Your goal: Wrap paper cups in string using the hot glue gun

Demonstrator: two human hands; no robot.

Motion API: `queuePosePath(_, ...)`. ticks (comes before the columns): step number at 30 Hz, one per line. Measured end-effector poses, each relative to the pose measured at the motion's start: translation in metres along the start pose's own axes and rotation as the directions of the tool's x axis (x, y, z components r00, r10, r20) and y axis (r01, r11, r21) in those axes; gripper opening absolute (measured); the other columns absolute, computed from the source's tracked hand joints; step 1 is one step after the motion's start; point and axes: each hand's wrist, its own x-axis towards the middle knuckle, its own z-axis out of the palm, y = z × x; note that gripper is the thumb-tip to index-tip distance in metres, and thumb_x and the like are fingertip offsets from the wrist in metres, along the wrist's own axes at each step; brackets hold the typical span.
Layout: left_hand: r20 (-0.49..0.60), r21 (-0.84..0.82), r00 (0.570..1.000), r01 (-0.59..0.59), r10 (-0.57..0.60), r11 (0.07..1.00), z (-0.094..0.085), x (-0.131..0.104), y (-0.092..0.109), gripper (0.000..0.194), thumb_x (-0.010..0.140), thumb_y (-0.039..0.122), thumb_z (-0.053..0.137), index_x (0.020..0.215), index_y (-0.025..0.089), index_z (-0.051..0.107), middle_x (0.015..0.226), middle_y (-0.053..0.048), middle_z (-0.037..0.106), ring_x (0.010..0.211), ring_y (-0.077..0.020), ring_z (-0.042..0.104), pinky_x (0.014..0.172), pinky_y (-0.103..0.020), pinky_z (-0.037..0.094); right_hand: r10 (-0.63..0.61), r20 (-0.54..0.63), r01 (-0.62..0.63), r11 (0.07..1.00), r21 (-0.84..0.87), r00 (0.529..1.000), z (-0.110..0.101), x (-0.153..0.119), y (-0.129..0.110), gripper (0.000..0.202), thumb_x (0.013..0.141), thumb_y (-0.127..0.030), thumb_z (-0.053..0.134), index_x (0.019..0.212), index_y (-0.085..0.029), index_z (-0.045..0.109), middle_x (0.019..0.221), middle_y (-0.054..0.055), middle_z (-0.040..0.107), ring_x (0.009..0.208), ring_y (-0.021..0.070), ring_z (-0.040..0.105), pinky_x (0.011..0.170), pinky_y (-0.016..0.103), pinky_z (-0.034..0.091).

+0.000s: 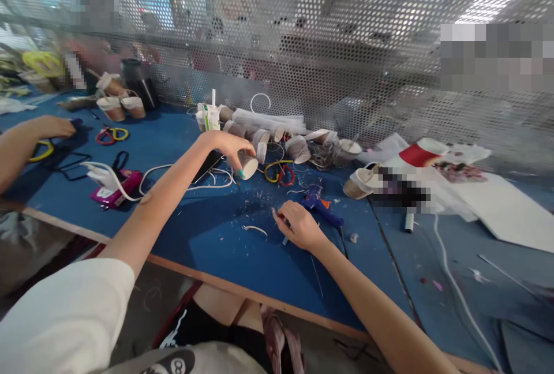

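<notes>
My left hand (231,146) grips a small brown-and-white paper cup (248,167) tipped on its side, fingers over the top and thumb below. My right hand (300,227) is loosely curled low over the blue table (208,235). A small pale piece shows under its fingers, and whether they hold it is hidden. Just behind that hand lies a blue hot glue gun (322,209) with an orange trigger. Red-and-yellow scissors (280,173) rest to the right of the held cup. Between my hands is a short white strip (255,229) among small scraps.
Several more cups (298,149) lie along the perforated metal screen (277,45). On the left are a purple device (116,188) with a white cord, a dark bottle (139,82) and another person's hand (56,127). A red-and-white cup (422,153) and white sheets (511,206) lie right.
</notes>
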Motion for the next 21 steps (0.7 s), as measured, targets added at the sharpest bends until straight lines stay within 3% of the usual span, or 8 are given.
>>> queuePosePath(3,-0.13,0.024,0.989,0.079,-0.075,0.997,0.0,0.012,-0.002,0.042,0.079,0.036,0.06,0.117,0.02,0.066,0.113,-0.01,0.072,0.096,-0.0211,0.065,0.083,-0.031,0.049,0.007,0.0,-0.007,1.0,0.002,1.0,0.002,0.002,0.002,0.026,0.097,-0.02,0.041,0.072,-0.022,0.045,0.065,0.003,0.051,0.062,0.0169,0.043,0.06,0.031,0.037)
queuePosePath(6,-0.371,0.068,0.927,0.092,-0.061,0.993,-0.006,0.033,-0.015,0.032,0.086,0.027,0.053,0.113,0.016,0.066,0.109,-0.01,0.071,0.096,-0.0189,0.064,0.085,-0.029,0.047,0.013,0.003,-0.013,1.0,0.003,1.0,0.003,0.002,0.004,0.025,0.097,-0.02,0.041,0.072,-0.022,0.045,0.065,0.003,0.051,0.062,0.0168,0.044,0.06,0.031,0.037)
queuePosePath(8,-0.448,0.097,0.891,0.13,-0.073,0.987,-0.012,0.052,-0.028,0.036,0.08,0.016,0.057,0.116,0.012,0.062,0.117,-0.012,0.067,0.104,-0.0199,0.062,0.09,-0.029,0.046,0.016,0.008,-0.016,1.0,-0.002,1.0,0.002,0.002,0.004,0.025,0.097,-0.02,0.041,0.073,-0.022,0.045,0.065,0.003,0.052,0.062,0.0167,0.044,0.06,0.031,0.037)
queuePosePath(10,-0.376,0.151,0.922,0.159,-0.093,0.976,-0.017,0.074,-0.04,0.054,0.07,0.01,0.065,0.123,0.012,0.056,0.131,-0.012,0.06,0.118,-0.0232,0.056,0.1,-0.032,0.043,0.018,0.014,-0.018,1.0,-0.01,1.0,0.001,0.001,0.004,0.025,0.097,-0.02,0.041,0.073,-0.022,0.045,0.065,0.003,0.051,0.063,0.0168,0.044,0.061,0.031,0.038)
queuePosePath(12,-0.285,0.145,0.953,0.144,-0.098,0.979,-0.018,0.096,-0.05,0.065,0.059,0.007,0.075,0.122,0.014,0.056,0.125,-0.007,0.064,0.113,-0.022,0.057,0.1,-0.031,0.045,0.021,0.023,-0.021,1.0,-0.016,1.0,0.0,0.001,0.003,0.025,0.097,-0.02,0.041,0.073,-0.022,0.045,0.065,0.003,0.051,0.062,0.0168,0.044,0.061,0.031,0.037)
queuePosePath(15,-0.229,0.138,0.97,0.112,-0.078,0.984,-0.01,0.121,-0.059,0.066,0.054,0.006,0.079,0.116,0.014,0.058,0.116,-0.002,0.068,0.109,-0.0183,0.057,0.102,-0.028,0.045,0.024,0.038,-0.023,1.0,-0.02,0.999,0.0,0.0,0.003,0.025,0.097,-0.02,0.041,0.072,-0.022,0.045,0.065,0.003,0.051,0.062,0.0169,0.044,0.061,0.031,0.037)
queuePosePath(18,-0.265,0.111,0.964,0.061,-0.029,0.992,-0.002,0.129,-0.067,0.068,0.052,0.007,0.081,0.114,0.019,0.058,0.122,-0.002,0.065,0.114,-0.0208,0.055,0.107,-0.03,0.043,0.031,0.046,-0.031,0.999,-0.017,0.998,0.001,-0.001,0.003,0.025,0.097,-0.02,0.041,0.073,-0.022,0.046,0.066,0.003,0.052,0.063,0.0171,0.045,0.061,0.031,0.037)
queuePosePath(21,-0.358,0.053,0.934,0.009,0.011,0.999,-0.003,0.121,-0.074,0.07,0.052,0.014,0.082,0.117,0.018,0.056,0.125,-0.003,0.062,0.117,-0.0242,0.055,0.108,-0.034,0.042,0.034,0.041,-0.034,0.999,-0.008,0.999,0.001,-0.002,0.003,0.025,0.097,-0.02,0.041,0.073,-0.022,0.047,0.066,0.004,0.053,0.063,0.0173,0.045,0.061,0.032,0.037)
